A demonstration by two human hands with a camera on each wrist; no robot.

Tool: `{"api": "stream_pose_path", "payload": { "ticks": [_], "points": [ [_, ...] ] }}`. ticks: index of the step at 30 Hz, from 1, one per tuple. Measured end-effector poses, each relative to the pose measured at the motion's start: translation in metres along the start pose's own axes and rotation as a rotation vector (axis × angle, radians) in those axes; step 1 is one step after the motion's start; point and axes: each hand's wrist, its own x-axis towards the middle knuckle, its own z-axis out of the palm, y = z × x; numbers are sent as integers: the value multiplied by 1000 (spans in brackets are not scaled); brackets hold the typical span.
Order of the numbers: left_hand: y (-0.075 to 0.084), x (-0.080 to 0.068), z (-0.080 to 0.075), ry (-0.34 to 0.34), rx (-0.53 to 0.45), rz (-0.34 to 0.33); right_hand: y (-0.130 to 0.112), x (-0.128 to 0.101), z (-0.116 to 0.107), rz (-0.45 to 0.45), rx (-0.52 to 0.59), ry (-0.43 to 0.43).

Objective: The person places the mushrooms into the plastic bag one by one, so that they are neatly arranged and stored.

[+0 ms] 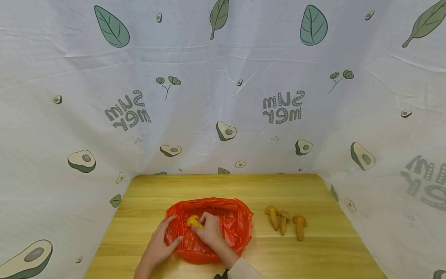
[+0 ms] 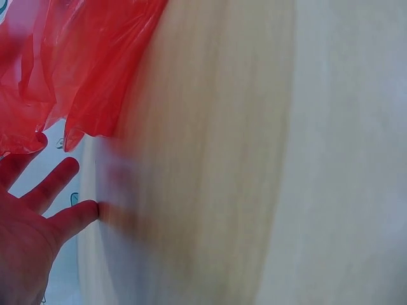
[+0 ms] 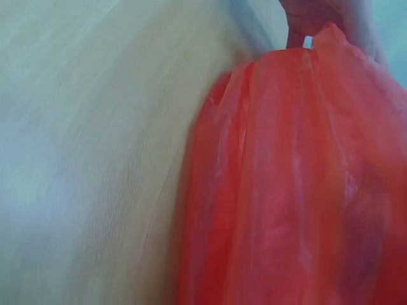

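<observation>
A red plastic bag (image 1: 244, 228) lies with its mouth spread wide on the table. Inside its opening, my right hand (image 1: 210, 230) pinches a yellow mushroom (image 1: 192, 221) between thumb and fingers, its cap towards the left. My left hand (image 1: 158, 246) is at the bag's left side with thumb and fingers spread, fingertips at the rim. In the left wrist view, the fingers of that hand (image 2: 25, 235) are extended, one tip against the red plastic (image 2: 95, 70). Across the right wrist view, the bag's wall (image 3: 273, 178) fills much of the picture.
Three more yellow-brown mushrooms (image 1: 283, 222) lie side by side to the right of the bag. The wooden table (image 1: 278, 186) is bordered at the back and sides by a pale cloth (image 1: 195, 112) printed with leaves and avocados.
</observation>
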Motion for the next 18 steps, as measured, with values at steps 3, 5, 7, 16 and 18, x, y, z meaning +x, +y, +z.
{"api": "stream_pose_path", "payload": {
  "ticks": [3,5,7,16,18],
  "points": [
    [1,0,-1,-2,2,1,-1,1,4,39,6,2],
    [1,0,-1,-2,4,-2,-1,2,8,61,12,8],
    [2,0,0,-2,7,0,0,4,12,78,17,16],
    [2,0,0,-4,6,3,1,1,17,97,101,-43],
    [2,0,0,-5,7,2,1,0,15,101,118,-71]
  ]
}}
